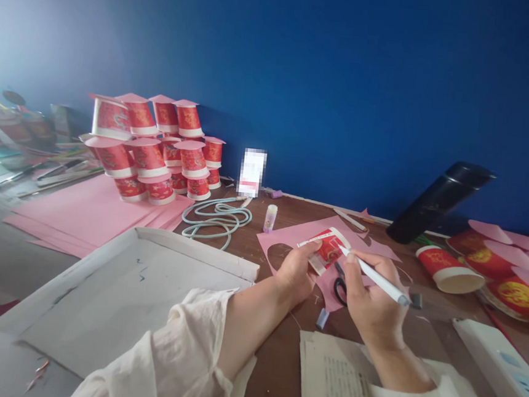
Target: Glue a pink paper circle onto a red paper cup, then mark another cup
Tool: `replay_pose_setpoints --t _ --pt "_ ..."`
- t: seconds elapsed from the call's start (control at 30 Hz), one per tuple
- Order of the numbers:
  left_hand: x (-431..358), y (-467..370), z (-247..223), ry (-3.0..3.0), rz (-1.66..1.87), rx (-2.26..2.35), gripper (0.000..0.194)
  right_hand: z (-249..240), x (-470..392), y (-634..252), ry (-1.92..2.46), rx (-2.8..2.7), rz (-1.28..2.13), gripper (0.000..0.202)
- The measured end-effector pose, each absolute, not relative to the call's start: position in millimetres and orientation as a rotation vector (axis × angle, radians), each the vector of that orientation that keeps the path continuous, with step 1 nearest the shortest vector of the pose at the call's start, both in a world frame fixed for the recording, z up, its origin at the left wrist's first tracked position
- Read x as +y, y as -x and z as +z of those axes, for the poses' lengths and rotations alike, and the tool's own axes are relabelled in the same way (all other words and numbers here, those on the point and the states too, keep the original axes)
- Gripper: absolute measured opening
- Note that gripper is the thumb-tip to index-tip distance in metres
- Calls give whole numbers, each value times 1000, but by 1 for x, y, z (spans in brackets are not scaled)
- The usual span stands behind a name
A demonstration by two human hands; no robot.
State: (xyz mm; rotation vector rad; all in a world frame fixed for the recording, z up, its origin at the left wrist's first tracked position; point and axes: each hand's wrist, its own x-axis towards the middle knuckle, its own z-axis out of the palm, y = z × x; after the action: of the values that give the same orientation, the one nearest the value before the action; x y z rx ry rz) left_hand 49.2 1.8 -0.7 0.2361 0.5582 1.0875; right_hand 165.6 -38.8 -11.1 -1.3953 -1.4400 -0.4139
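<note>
My left hand (296, 268) is closed around a red paper cup (331, 244) with a white rim, which lies tilted on its side. In my right hand (371, 294) is a white pen (384, 282), its tip at the cup's red wall. Under both hands spreads a pink paper sheet (284, 230) with round pieces cut out of it. Black-handled scissors (340, 290) lie on that sheet, partly hidden by my right hand. A small grey-blue cap-like piece (322, 318) rests on the table just below.
Stacked red cups (147, 157) with pink tops stand on pink sheets (83, 207) at left. A cable (216, 219), glue stick (270, 217), grey cardboard (112, 296), black bottle (435, 201), lying cup (450, 270), power strip (504, 361) and printed papers (328, 371) surround my hands.
</note>
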Motion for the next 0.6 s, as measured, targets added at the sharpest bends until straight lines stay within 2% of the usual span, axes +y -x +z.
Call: replay_pose_setpoints --t 0.6 --pt "6 -53 -7 -255 1138 575 6 -12 -37 -170 1358 -1433 -447 18"
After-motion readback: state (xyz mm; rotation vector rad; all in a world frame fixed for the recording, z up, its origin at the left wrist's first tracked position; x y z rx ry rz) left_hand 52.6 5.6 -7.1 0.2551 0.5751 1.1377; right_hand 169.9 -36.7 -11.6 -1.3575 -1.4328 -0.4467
